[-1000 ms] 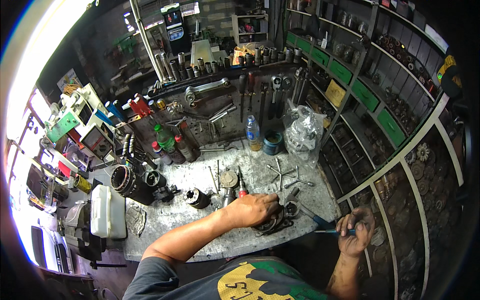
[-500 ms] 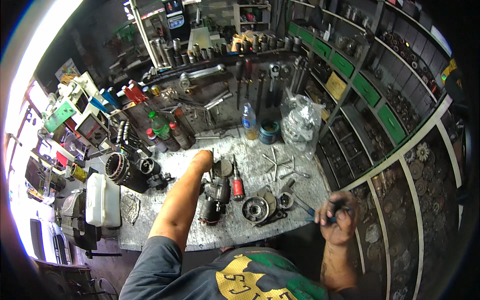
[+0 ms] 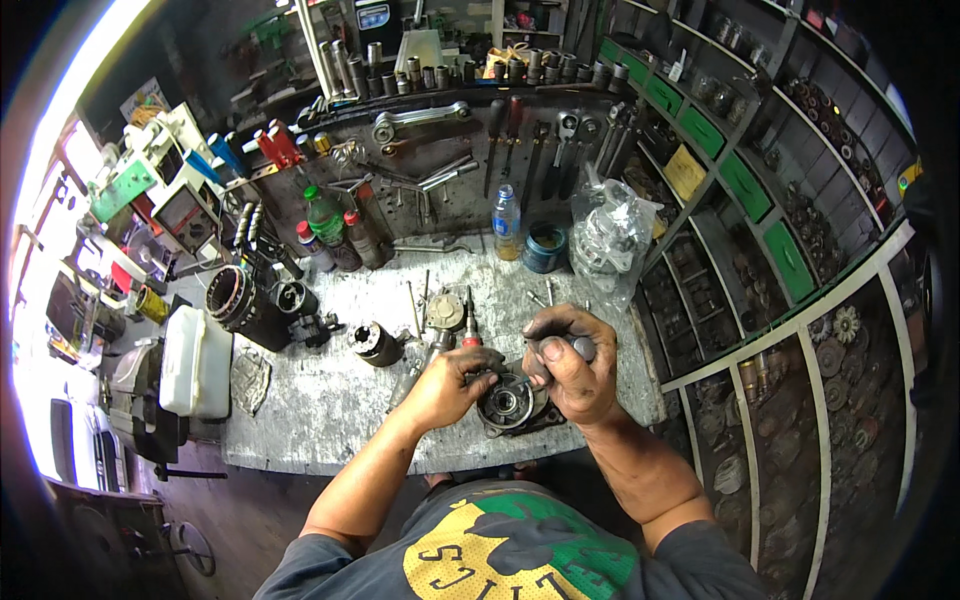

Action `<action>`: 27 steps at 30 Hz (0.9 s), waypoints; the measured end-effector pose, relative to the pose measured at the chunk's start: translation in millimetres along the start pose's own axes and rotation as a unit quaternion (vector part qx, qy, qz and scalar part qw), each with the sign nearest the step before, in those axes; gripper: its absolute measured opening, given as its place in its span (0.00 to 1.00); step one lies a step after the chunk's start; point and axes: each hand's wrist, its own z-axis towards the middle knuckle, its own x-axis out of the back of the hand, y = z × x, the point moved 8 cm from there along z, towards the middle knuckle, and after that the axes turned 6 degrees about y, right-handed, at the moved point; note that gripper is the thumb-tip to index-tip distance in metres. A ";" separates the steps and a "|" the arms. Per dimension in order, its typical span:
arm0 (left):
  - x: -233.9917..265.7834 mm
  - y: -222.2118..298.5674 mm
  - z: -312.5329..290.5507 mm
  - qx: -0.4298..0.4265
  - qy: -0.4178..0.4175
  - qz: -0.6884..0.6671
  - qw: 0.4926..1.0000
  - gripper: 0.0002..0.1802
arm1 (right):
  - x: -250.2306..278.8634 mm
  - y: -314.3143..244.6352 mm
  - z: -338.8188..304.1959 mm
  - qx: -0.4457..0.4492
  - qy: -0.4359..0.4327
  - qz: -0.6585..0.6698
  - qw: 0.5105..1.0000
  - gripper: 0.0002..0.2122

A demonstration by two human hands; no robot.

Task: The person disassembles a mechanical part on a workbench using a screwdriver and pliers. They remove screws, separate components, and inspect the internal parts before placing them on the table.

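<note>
A round metal housing with a ring-shaped bearing seat lies near the bench's front edge. Just above it, my right hand is closed round a tool whose rounded grey end shows between the fingers; its kind is unclear. My left hand is at the housing's left side, with thumb and fingers pinched; whatever is between them is too small to make out. Beyond the left hand lie a red-handled tool and a round metal part, both partly covered.
A cylindrical metal part and a large dark ring-topped cylinder stand to the left. A white plastic case lies at the bench's left edge. Bottles, a blue can and a plastic-wrapped part stand along the back.
My left hand has drawn back from the middle of the bench to the housing. My right hand has come in from beyond the right edge to above the housing. The view has shifted slightly.
</note>
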 end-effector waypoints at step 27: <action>21.0 140.7 38.4 -0.120 -0.048 -0.328 0.936 0.11 | 153.2 75.1 -31.2 -0.280 0.034 -0.445 0.850 0.31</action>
